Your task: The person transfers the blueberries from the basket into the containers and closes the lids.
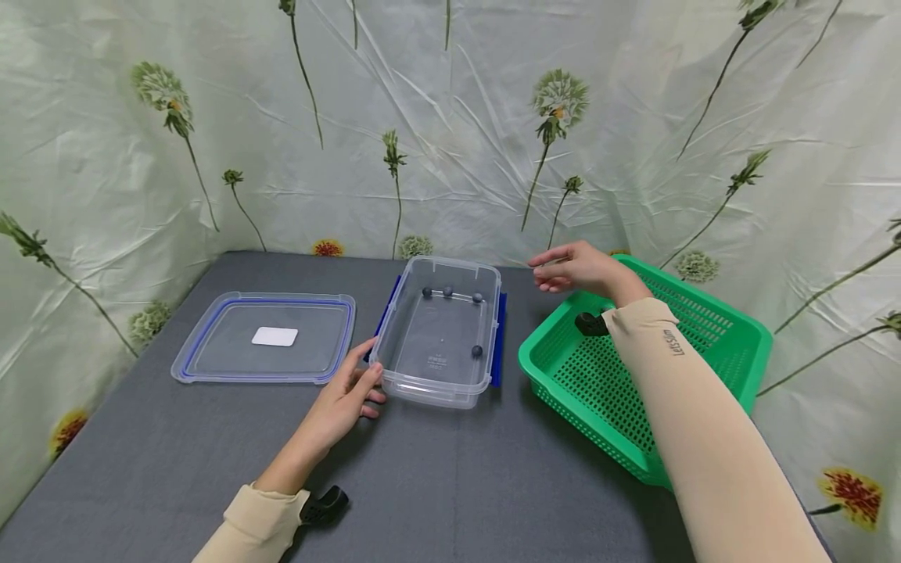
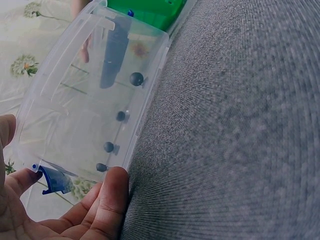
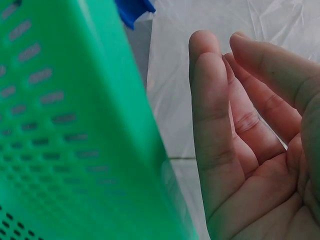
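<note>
A clear plastic box [image 1: 436, 394] stands lidless in the middle of the table, with blue side latches [image 1: 498, 344] folded down. Inside lie several small dark balls [image 1: 477, 351], most of them near its far end. My left hand [image 1: 345, 399] touches the box's near left corner, thumb at the rim and index finger by the left latch, fingers loosely extended. Over the far left rim of a green basket [image 1: 591, 414], my right hand [image 1: 580, 270] hovers with relaxed, slightly bent fingers. The right wrist view shows nothing between its fingers [image 3: 210, 115].
A clear lid [image 1: 232, 352] with a blue seal and a white label [image 1: 275, 336] lies flat to the left of the box. Behind the grey-covered table [image 1: 422, 485] hangs a floral curtain [image 1: 457, 141]. My right forearm crosses above the basket.
</note>
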A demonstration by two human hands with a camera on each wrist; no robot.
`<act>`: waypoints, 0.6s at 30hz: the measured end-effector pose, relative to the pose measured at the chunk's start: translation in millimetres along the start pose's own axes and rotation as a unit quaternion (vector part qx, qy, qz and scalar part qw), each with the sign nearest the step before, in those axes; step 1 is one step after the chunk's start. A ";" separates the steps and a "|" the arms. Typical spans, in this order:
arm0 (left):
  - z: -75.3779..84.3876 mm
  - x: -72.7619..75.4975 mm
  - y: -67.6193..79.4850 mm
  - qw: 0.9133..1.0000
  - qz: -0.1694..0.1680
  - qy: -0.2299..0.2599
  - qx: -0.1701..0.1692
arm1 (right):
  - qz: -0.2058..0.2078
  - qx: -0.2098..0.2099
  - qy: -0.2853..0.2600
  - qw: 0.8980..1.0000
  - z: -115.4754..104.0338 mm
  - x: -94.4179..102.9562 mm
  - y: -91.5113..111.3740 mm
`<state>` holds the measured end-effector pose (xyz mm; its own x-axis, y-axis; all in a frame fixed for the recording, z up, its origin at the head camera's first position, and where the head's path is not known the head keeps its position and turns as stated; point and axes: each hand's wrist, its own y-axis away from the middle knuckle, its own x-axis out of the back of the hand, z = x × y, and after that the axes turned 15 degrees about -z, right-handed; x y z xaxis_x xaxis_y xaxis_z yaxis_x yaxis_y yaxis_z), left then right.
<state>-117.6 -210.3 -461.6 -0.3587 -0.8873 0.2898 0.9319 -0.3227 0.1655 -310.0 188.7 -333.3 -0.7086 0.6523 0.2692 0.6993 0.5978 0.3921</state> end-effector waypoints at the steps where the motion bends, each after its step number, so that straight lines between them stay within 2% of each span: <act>1: -0.2 0.0 -0.1 1.000 0.000 0.000 0.000 | 0.001 -0.002 -0.002 1.000 1.7 1.8 1.6; 10: 0.4 -0.4 -1.1 1.000 0.001 0.001 0.001 | 0.010 -0.020 -0.004 1.000 17.1 15.6 17.3; 18: 0.7 -1.0 -0.9 1.000 0.000 0.007 -0.001 | 0.013 -0.006 -0.009 1.000 30.7 26.2 31.3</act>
<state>-118.1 -208.9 -461.4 -0.3579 -0.8917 0.2771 0.9320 -0.3230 0.1643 -303.8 238.8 -341.0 -0.6887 0.6752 0.2642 0.7158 0.5749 0.3965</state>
